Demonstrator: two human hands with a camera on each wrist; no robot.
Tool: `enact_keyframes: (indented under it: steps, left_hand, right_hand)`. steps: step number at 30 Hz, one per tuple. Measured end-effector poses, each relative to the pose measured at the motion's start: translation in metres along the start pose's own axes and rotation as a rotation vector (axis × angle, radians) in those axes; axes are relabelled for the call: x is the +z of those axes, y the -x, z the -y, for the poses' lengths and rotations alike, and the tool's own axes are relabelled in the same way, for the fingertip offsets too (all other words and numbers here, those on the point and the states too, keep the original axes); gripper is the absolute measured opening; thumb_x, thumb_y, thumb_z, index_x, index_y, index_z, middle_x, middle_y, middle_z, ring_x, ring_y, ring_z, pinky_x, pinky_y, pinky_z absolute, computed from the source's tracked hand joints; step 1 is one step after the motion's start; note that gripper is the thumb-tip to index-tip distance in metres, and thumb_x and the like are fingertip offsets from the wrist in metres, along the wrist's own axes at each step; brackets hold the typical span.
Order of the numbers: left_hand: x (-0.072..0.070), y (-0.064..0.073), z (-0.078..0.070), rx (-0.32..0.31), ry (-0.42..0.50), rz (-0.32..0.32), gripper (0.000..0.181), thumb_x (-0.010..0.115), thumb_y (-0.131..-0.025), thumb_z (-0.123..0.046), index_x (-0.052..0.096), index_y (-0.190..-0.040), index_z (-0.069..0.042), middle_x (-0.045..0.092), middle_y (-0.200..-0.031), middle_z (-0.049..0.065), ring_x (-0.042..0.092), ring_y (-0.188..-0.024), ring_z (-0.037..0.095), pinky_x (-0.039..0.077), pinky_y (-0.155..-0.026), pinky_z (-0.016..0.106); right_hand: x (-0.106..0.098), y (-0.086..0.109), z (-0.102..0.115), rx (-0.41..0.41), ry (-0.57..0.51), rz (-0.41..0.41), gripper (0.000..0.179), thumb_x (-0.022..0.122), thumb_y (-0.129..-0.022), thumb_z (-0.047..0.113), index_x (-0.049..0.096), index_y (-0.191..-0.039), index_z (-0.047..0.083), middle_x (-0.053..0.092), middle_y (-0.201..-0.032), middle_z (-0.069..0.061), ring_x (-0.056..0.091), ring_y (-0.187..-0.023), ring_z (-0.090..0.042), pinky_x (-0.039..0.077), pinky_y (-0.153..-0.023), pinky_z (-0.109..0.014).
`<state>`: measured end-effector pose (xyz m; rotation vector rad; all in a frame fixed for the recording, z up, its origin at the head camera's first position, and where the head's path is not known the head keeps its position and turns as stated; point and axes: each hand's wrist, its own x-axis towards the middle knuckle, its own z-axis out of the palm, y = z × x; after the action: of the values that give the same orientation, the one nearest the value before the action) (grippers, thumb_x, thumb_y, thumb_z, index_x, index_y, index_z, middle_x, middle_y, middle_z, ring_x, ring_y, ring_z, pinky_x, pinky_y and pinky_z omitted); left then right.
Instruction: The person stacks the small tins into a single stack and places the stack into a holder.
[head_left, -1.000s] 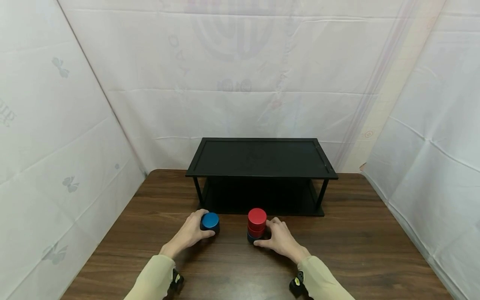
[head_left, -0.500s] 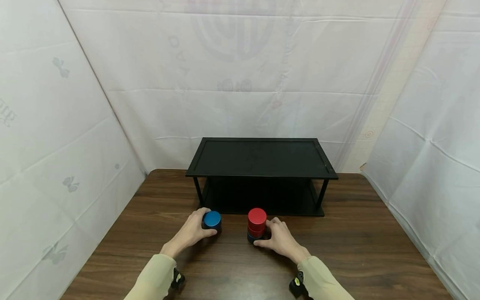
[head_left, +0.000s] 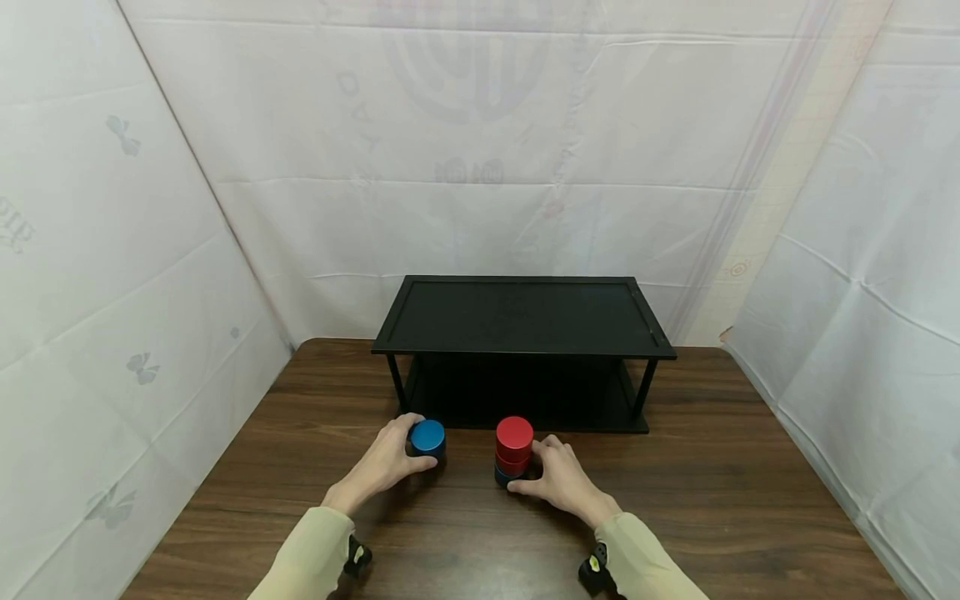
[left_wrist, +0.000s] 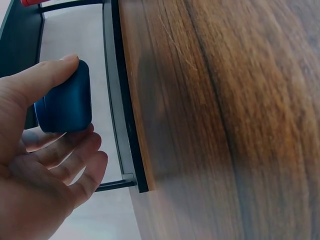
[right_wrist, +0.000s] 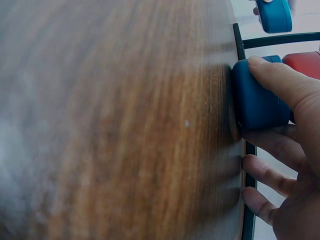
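Note:
My left hand [head_left: 382, 458] grips a small round blue canister [head_left: 428, 438] between thumb and fingers. In the left wrist view this blue canister [left_wrist: 67, 102] is held off the tabletop. My right hand [head_left: 561, 477] is at a short stack to the right, its thumb and fingers around the lower blue canister [right_wrist: 260, 97]. That one stands on the table. On top of it sits a red canister [head_left: 514, 437], upright. The lower canister is mostly hidden in the head view by the red one and my fingers.
Behind both hands stands a black two-tier rack [head_left: 517, 317], its lower shelf [head_left: 517, 392] near the stack. The brown wooden table [head_left: 735, 483] reaches to white sheeting [head_left: 480, 167] at the back and both sides.
My left hand has shifted slightly right and away from me, carrying its blue canister a little closer to the stack. The right hand and the stack have stayed put.

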<state>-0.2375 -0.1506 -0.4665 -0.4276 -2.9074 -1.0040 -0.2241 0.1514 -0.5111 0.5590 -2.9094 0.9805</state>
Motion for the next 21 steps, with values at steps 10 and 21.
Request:
enact_keyframes:
  steps: [10, 21]
  left_hand:
    - [-0.0009, -0.0015, -0.0062, 0.016, 0.006, 0.007, 0.064, 0.08, -0.078, -0.024, 0.05, -0.131, -0.003, 0.054, -0.132, 0.018, 0.053, -0.119, 0.033, 0.046, -0.099, 0.051]
    - [-0.0024, -0.0042, -0.0095, 0.025, 0.012, 0.011, 0.065, 0.08, -0.078, -0.025, 0.05, -0.132, -0.003, 0.053, -0.134, 0.017, 0.053, -0.121, 0.032, 0.046, -0.1, 0.051]
  right_hand:
    - [-0.0004, -0.0009, -0.0003, -0.014, -0.005, 0.0, 0.06, 0.078, -0.075, 0.049, 0.063, -0.121, 0.013, 0.057, -0.1, 0.0, 0.045, -0.091, -0.014, 0.042, -0.079, -0.034]
    - [-0.0008, -0.0009, 0.0, -0.014, -0.008, 0.007, 0.062, 0.078, -0.075, 0.049, 0.062, -0.124, 0.013, 0.058, -0.101, 0.0, 0.046, -0.092, -0.014, 0.041, -0.081, -0.035]
